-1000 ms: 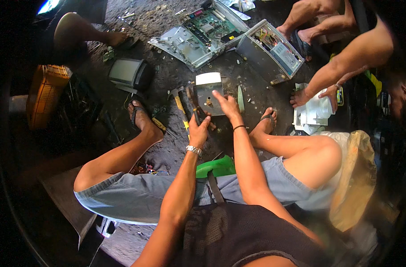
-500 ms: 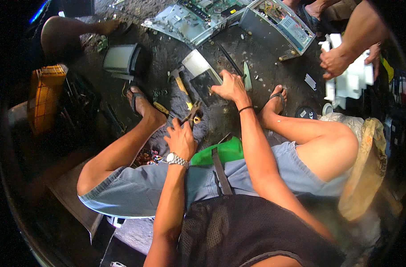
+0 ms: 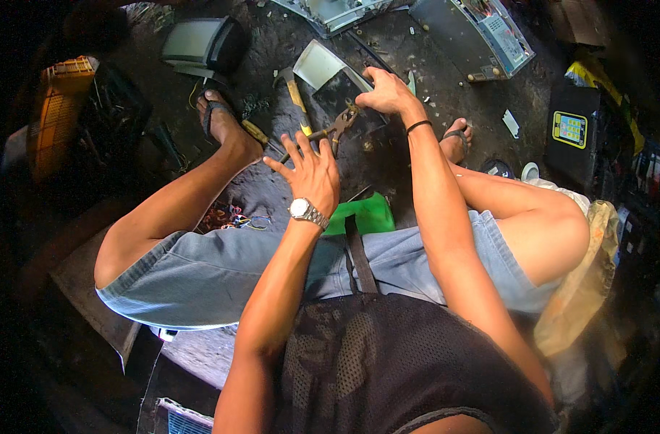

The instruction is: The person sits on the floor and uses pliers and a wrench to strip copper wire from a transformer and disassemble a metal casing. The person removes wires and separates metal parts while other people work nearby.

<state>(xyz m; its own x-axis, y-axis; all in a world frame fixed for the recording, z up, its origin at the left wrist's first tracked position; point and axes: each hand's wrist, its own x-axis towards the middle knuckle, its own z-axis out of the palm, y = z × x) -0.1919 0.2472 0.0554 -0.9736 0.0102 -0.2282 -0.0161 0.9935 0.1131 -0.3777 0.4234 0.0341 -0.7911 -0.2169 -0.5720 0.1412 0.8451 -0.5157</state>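
My left hand (image 3: 310,173) has its fingers spread, palm down, and holds nothing. A pair of pliers (image 3: 341,126) lies just beyond its fingertips, jaws pointing at the dark piece. Beside the pliers is a hammer (image 3: 298,105) with a yellow and black handle. My right hand (image 3: 389,94) grips the right edge of a white and black casing piece (image 3: 318,65) on the ground; its fingertips are partly hidden.
A small boxy monitor (image 3: 192,40) stands at the far left, and an orange crate (image 3: 58,108) left of my foot. Metal computer cases (image 3: 467,36) lie at the far side. Green cloth (image 3: 370,215) sits between my legs, with coloured wires (image 3: 236,217) nearby. A pale sack (image 3: 583,275) is at right.
My left hand has let go of the pliers and spread its fingers; the pliers now lie farther right, near the casing piece. The other person's hands and white part have left the view.
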